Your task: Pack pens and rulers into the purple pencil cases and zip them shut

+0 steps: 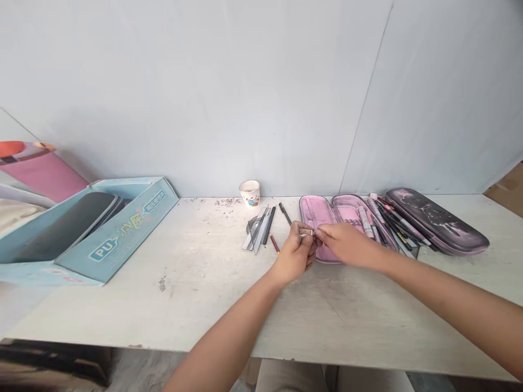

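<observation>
- Work item: small pale item [305, 234], located between the hands above the near edge of the open pencil case; too small to identify. Clock reference: centred on this item, 12 toward the wall.
- Left hand [295, 249]: fingers pinching the item.
- Right hand [345, 243]: fingers gathered at its 3 o'clock end (pinch or mere contact, cannot tell).
- Status (judgement): partway. The item is in hand, neither set down nor stowed.
- Done: pink pencil case [317, 204] lies open, from 1 to 3 o'clock; light-coloured markers [365, 222] sit in its right section.
- Outside the case: black pen [285, 213] at 10 to 11 o'clock; dark red pencil [274, 243] and clear rulers [256, 231] at 9.
- Further out, at 3 o'clock: loose pens [402, 224] beside a closed dark case [441, 218].
- Tabletop [196, 305] periphery: paper cup [250, 194] at 10 o'clock; blue box [122, 239] at 9.
</observation>
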### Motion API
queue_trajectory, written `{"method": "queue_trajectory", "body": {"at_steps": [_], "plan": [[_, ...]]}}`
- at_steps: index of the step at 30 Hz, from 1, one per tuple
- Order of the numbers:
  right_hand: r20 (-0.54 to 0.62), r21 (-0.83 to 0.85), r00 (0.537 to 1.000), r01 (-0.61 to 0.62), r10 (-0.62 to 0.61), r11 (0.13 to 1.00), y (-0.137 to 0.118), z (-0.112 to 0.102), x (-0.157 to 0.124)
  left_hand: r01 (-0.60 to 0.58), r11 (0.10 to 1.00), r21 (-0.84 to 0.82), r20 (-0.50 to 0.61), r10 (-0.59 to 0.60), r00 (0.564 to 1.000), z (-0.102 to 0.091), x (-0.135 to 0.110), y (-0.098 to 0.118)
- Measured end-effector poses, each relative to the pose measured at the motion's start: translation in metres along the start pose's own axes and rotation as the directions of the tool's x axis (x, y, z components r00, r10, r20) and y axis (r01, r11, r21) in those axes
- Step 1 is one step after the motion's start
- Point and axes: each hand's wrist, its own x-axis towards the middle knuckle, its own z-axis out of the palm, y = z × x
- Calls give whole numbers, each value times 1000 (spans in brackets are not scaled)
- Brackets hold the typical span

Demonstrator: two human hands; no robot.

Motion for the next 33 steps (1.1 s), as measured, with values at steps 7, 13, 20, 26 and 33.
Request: {"method": "queue_trajectory", "body": {"at_steps": [7, 13, 20, 26, 33], "plan": [[-135, -257, 978, 118, -157, 959, 0, 13, 4, -9, 1000, 17, -39, 9, 999, -4, -3, -1], [367, 500, 927, -262, 72, 825, 11, 10, 9, -86, 950, 300, 50, 74, 996, -9, -7, -10], [-192, -415, 950, 150, -248, 897, -15, 10, -5, -12, 998, -65, -53, 8, 999, -6, 1, 0], [28, 168, 999, -46, 41, 985, -4, 19, 3, -130, 973, 192, 27, 127, 991, -15, -7, -12], [-31, 101, 999, -35, 38, 994, -6, 6, 3, -136, 977, 164, -38, 144, 989, -11, 3, -11]]}}
